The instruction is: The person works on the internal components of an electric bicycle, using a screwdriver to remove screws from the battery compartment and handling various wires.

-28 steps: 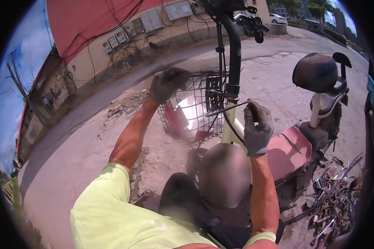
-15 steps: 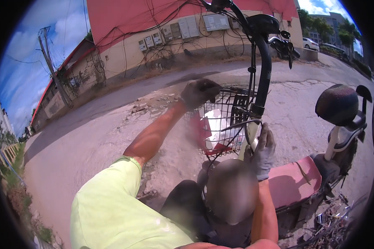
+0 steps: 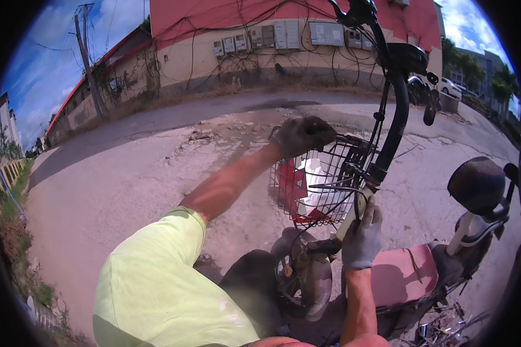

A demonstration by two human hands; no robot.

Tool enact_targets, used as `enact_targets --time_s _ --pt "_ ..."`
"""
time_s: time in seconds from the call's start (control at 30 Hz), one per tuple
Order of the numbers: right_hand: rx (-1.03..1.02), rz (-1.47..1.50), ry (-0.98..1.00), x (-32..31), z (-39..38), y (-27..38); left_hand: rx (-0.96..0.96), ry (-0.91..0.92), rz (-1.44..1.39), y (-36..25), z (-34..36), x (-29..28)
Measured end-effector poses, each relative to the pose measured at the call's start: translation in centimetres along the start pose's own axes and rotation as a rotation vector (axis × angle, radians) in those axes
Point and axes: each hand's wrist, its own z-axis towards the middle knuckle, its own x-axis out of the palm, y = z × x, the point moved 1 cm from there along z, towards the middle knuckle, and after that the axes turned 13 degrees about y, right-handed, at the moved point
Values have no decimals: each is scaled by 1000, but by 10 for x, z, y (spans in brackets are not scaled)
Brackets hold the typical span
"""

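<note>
My left hand [image 3: 303,137], in a dirty grey glove, reaches out and is closed at the top rim of a black wire basket [image 3: 349,139]. The basket hangs in front of a tilted small-wheeled bike, with a white item [image 3: 312,184] and a red item [image 3: 291,180] inside. My right hand [image 3: 363,236], in a pale grey glove, is wrapped round the bike's cream frame tube [image 3: 349,220], just below the black handlebar stem [image 3: 395,118]. Some of its fingers are hidden behind the tube. A dark wheel [image 3: 321,286] lies below, between my arms.
A black saddle [image 3: 476,184] and a pink footboard [image 3: 404,276] are at the right. Scattered metal scraps [image 3: 446,332] lie at the lower right. Loose rubble [image 3: 205,133] is on the paved ground. A wall with meter boxes [image 3: 286,34] stands across the road.
The basket, handlebar and background have shifted right and down in view. Both hands stay at the basket rim and tube. A round blur between my arms has gone, leaving the wheel visible.
</note>
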Motion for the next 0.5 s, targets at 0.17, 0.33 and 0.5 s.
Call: enact_targets --time_s 0.17,0.33,0.5 --pt "68 120 -105 4 -10 2 21 -39 -22 -2 -2 -2" --pt "19 333 -228 -4 -22 13 25 -65 241 3 2 -3" --pt "-6 73 -248 -7 -22 -17 55 -71 -33 21 6 4"
